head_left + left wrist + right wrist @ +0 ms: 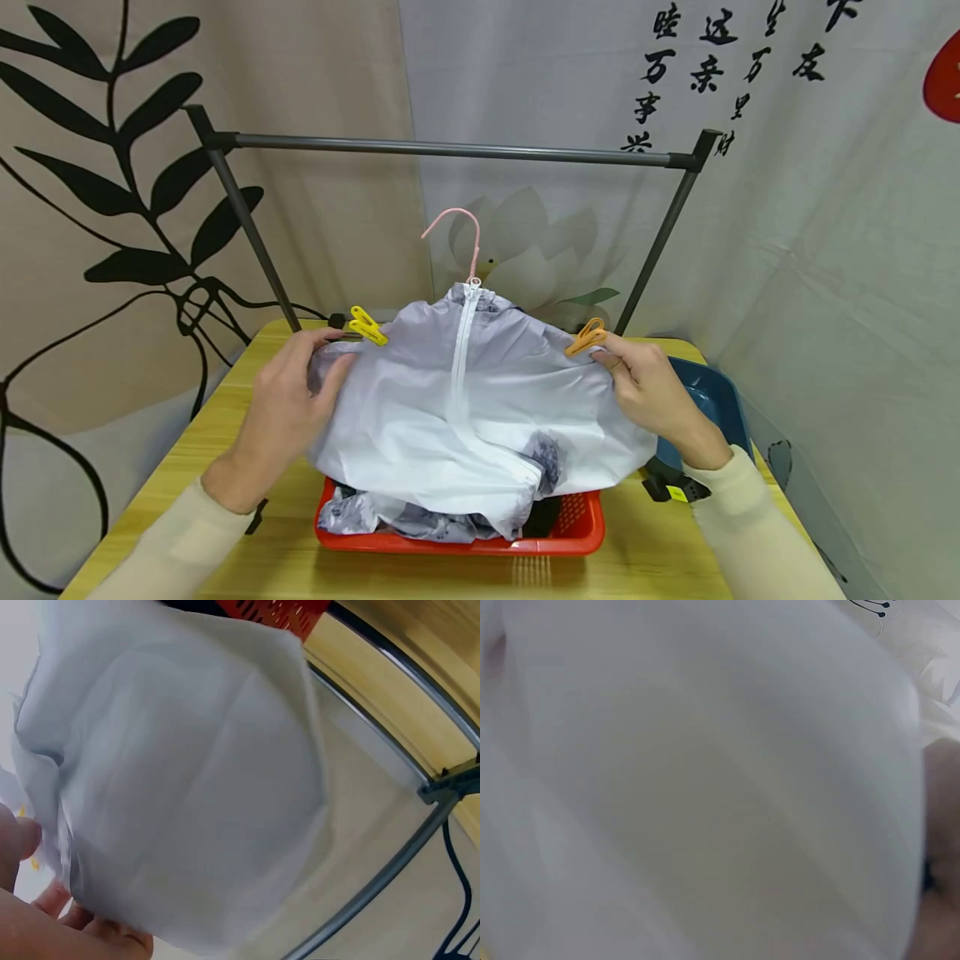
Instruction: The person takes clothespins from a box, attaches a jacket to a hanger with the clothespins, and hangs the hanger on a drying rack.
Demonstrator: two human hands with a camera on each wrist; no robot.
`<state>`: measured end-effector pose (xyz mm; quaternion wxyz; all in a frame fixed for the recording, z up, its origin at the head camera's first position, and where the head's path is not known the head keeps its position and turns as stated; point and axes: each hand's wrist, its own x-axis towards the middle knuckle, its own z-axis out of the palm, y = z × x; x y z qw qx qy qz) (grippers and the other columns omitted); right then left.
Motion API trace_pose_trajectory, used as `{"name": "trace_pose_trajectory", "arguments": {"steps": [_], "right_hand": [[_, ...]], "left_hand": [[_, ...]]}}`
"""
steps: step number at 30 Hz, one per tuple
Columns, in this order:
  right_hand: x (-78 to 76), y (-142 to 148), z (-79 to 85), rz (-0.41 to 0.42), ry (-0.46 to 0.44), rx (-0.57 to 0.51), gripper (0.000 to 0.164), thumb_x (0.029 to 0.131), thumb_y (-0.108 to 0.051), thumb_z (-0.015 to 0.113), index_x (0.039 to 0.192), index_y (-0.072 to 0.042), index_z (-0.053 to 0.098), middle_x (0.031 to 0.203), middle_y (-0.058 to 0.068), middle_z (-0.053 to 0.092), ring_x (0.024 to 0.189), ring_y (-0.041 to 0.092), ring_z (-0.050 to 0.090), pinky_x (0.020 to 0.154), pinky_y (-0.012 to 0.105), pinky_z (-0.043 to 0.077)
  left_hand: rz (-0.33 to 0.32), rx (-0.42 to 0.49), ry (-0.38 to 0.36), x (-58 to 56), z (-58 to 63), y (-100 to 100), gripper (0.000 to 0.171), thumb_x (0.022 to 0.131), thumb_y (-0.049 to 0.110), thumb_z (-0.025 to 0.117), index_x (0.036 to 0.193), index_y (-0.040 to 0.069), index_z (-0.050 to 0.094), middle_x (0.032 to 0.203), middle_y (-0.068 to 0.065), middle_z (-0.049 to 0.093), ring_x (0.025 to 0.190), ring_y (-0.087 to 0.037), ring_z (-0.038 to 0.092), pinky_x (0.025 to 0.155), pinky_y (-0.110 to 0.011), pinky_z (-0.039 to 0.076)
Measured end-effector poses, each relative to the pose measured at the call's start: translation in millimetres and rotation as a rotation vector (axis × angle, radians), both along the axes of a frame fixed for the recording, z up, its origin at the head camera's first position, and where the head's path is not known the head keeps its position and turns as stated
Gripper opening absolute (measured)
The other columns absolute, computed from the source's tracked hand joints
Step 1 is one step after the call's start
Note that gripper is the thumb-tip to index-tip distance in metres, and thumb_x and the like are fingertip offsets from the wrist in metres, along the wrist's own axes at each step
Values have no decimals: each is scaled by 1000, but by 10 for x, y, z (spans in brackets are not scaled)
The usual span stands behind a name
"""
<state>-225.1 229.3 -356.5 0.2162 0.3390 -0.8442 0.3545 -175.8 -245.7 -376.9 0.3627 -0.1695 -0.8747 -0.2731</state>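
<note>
A pale lilac-to-white zip-up jacket (420,400) hangs on a pink hanger (477,237), of which only the hook shows. My left hand (281,404) holds the jacket's left-side shoulder between thumb and fingers, next to a yellow clothespin (367,327). At the opposite shoulder, my right hand (648,387) pinches the fabric close beside an orange clothespin (587,336). In the left wrist view the jacket cloth (187,772) covers much of the frame, with fingers (112,934) at its edge. Blurred white cloth (705,787) fills most of the right wrist view.
Below the jacket, a red basket (457,546) with patterned grey-white cloth (420,518) stands on the wooden table (645,567). A grey metal rack (450,149) rises behind. A dark blue bin (708,396) is by my right forearm, with a black item (660,487) before it.
</note>
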Motion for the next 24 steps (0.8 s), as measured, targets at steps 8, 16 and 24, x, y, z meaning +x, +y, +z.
{"name": "trace_pose_trajectory", "arguments": {"steps": [8,16,24], "right_hand": [[8,92,-2,-43,0,-18,24,111,12,65,123,-1,82,76,3,67,60,-1,34,54,21,32],[33,188,-13,-126,-4,-24,25,113,8,64,126,-3,82,66,-7,47,57,0,34,52,23,31],[57,267,-16,-197,27,-36,24,110,11,64,119,-2,82,72,5,63,62,4,41,56,22,34]], "left_hand": [[11,38,-68,17,-17,-120,38,109,4,79,145,-2,69,121,-18,77,104,-31,72,89,-5,43],[56,82,-246,123,-22,-321,35,118,14,70,148,-1,67,134,-23,75,113,-41,76,84,-2,44],[129,31,-509,221,-87,-535,44,122,28,64,150,-6,65,135,-32,77,113,-49,79,83,-43,70]]}}
